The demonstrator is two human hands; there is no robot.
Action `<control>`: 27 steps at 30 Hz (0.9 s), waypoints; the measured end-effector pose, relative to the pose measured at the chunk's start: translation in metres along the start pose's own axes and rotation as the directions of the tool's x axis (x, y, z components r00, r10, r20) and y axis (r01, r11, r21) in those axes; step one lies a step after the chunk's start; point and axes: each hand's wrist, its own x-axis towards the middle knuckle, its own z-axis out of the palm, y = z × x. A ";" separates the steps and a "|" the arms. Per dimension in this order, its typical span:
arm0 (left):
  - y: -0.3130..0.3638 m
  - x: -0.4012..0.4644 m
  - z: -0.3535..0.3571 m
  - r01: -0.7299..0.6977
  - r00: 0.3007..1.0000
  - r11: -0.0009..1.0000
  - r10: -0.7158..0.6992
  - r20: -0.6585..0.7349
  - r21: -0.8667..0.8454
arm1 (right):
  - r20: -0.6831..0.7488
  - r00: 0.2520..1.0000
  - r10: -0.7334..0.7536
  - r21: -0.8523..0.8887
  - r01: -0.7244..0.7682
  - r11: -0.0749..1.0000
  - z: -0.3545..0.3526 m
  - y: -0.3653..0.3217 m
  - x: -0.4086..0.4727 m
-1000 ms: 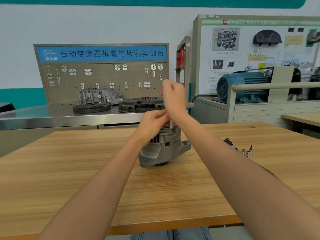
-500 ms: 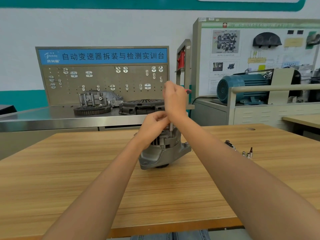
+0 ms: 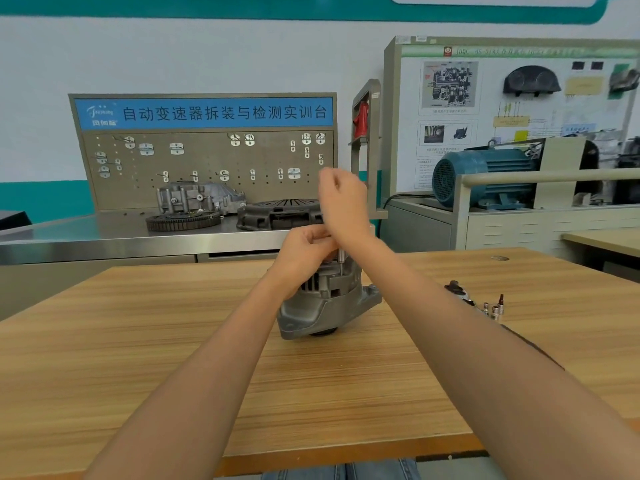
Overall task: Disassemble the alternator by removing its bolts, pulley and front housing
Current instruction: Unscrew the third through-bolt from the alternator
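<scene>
**A:** From your head camera, where does the job stand?

**B:** Early, by my reading. The alternator (image 3: pixel 325 299) sits near the middle of the wooden table (image 3: pixel 138 358), standing on end, with its ribbed casing up and a dark round part just showing underneath. That could be the pulley, though you hide too much of it to be sure. The two housing halves look joined, so the front housing has not come off.

**A:** And your hands?

**B:** Your right hand (image 3: pixel 343 202) is raised above the alternator, fingers curled round the top of a slim driver (image 3: pixel 341 261) whose metal shaft runs straight down into the casing beside the vents. Your left hand (image 3: pixel 304 251) rests on top of the alternator with its fingers curled in beside that shaft; it seems to steady the tool or the body, but I cannot tell exactly what the fingertips pinch.

**A:** So which step is this?

**B:** I judge you are working on one of the through bolts. I cannot see any loose bolt lying on the table, so how many are out is unclear.

**A:** What else is in reach?

**B:** A ratchet handle (image 3: pixel 457 289) and a few small sockets (image 3: pixel 493 308) lie on the table to your right, near your forearm.

**A:** What is left?

**B:** Likely the remaining bolts, then the pulley, then parting the front housing.
</scene>
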 end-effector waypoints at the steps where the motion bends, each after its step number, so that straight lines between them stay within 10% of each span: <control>1: 0.000 0.000 0.000 0.004 0.999 1.000 -0.003 -0.033 0.031 | -0.035 0.990 -0.135 -0.290 0.119 0.950 0.002 0.005 -0.006; 5: 0.001 0.001 0.000 0.002 0.996 0.991 0.009 -0.084 0.130 | -0.066 0.965 -0.255 -0.737 0.125 0.664 0.009 0.013 -0.017; 13: -0.001 0.001 0.000 0.007 1.000 1.000 -0.007 0.008 0.022 | -0.017 0.998 -0.067 -0.071 0.066 0.995 0.003 0.001 -0.001; 18: 0.001 0.000 0.001 -0.027 0.997 1.000 0.026 0.075 0.014 | 0.168 0.949 0.267 0.420 -0.314 0.851 -0.009 -0.004 0.014; 23: 0.001 -0.001 0.000 -0.019 0.996 1.000 0.020 0.083 -0.016 | 0.161 0.920 0.358 0.454 -0.391 0.801 -0.008 -0.008 0.017; 27: 0.000 -0.001 -0.002 -0.004 0.999 1.000 0.003 0.050 0.022 | 0.025 0.991 0.128 0.215 -0.130 0.968 -0.002 -0.005 0.004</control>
